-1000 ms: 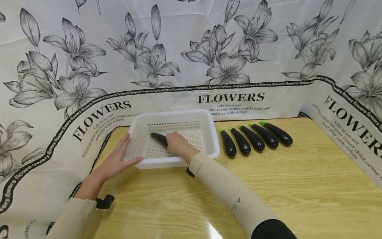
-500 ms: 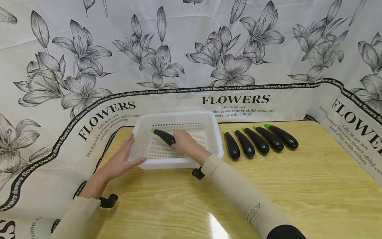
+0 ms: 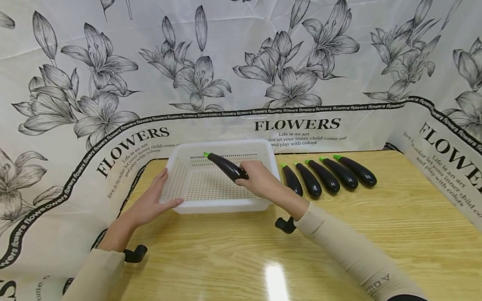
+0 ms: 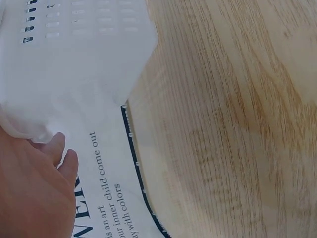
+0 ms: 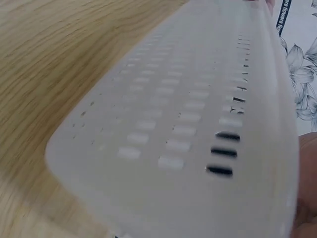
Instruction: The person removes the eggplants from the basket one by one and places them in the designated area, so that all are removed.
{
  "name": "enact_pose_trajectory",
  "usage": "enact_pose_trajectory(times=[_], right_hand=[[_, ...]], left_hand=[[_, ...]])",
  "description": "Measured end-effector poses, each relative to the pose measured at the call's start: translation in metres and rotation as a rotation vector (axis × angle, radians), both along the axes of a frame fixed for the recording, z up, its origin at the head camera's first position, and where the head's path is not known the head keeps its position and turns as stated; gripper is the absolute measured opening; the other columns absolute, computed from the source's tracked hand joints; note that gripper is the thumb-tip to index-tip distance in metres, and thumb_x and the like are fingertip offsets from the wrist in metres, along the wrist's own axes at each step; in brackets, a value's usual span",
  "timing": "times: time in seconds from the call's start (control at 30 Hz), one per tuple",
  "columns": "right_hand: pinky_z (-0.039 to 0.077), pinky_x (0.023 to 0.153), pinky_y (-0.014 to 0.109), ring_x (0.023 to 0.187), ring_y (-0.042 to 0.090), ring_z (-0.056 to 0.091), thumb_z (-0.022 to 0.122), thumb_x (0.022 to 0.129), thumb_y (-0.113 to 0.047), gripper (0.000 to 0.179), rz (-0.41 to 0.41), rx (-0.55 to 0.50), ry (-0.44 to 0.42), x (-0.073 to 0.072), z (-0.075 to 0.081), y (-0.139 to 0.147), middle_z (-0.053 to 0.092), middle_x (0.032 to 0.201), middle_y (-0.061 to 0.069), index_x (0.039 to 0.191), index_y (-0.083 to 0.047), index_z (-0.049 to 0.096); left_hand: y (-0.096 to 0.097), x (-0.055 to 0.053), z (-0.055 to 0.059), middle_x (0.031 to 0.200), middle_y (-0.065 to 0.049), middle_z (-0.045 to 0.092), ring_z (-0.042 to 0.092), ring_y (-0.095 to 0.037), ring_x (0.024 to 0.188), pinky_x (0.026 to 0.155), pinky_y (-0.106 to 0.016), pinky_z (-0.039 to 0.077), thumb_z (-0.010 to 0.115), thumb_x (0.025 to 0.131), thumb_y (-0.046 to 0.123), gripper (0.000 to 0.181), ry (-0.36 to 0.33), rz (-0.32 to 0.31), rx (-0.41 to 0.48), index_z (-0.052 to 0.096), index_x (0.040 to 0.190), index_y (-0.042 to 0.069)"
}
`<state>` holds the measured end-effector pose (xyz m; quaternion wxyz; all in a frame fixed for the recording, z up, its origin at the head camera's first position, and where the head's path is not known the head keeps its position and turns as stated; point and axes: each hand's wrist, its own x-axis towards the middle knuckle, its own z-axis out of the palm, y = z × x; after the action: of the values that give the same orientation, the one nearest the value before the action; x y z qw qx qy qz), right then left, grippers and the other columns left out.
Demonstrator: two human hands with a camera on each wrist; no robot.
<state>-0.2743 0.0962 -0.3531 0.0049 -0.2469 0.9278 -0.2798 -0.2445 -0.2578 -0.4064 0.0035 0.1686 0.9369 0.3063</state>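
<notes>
My right hand [image 3: 260,177] grips a dark purple eggplant [image 3: 225,165] by its thick end, over the right part of a white plastic basket [image 3: 222,205]. The eggplant's green stem end points to the back left and overlaps the basket's far wall in the head view. My left hand [image 3: 150,202] holds the basket's left end, thumb on the front rim and fingers along the side. In the left wrist view the left fingers [image 4: 58,148] lie at the rim. The right wrist view shows the basket's slotted outer wall [image 5: 173,114], with the eggplant hidden from it.
Several more eggplants [image 3: 326,177] lie in a slanted row on the wooden table [image 3: 339,242], right of the basket. A flower-printed cloth [image 3: 211,83] hangs behind and at both sides.
My right hand has lifted the eggplant up from the basket's inside and moved right with it. My left hand stays on the basket; the row of eggplants is unchanged.
</notes>
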Motion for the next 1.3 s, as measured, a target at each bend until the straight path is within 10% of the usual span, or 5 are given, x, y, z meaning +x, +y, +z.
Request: enact_pose_trajectory(times=[0.53,1.3], right_hand=[[0.061,0.079,0.040,0.093,0.028,0.071,0.076,0.094,-0.015,0.032,-0.073,-0.036,0.072,0.015,0.014,0.071,0.071,0.107,0.017,0.117,0.005,0.067],[0.047,0.064,0.036,0.071,0.017,0.055,0.076,0.093,-0.014,0.036,-0.113,0.072,0.149,0.042,0.009,0.135,0.065,0.085,0.007,0.119,0.009,0.066]], left_hand=[[-0.001,0.000,-0.002,0.171,-0.018,-0.001,0.010,-0.047,0.154,0.117,-0.071,0.019,0.069,0.093,0.053,0.109,0.016,-0.009,0.000,0.002,0.165,0.006],[0.000,0.003,0.003,0.171,-0.018,-0.002,0.010,-0.047,0.154,0.117,-0.072,0.019,0.068,0.094,0.055,0.109,0.003,0.001,-0.004,0.001,0.165,0.006]])
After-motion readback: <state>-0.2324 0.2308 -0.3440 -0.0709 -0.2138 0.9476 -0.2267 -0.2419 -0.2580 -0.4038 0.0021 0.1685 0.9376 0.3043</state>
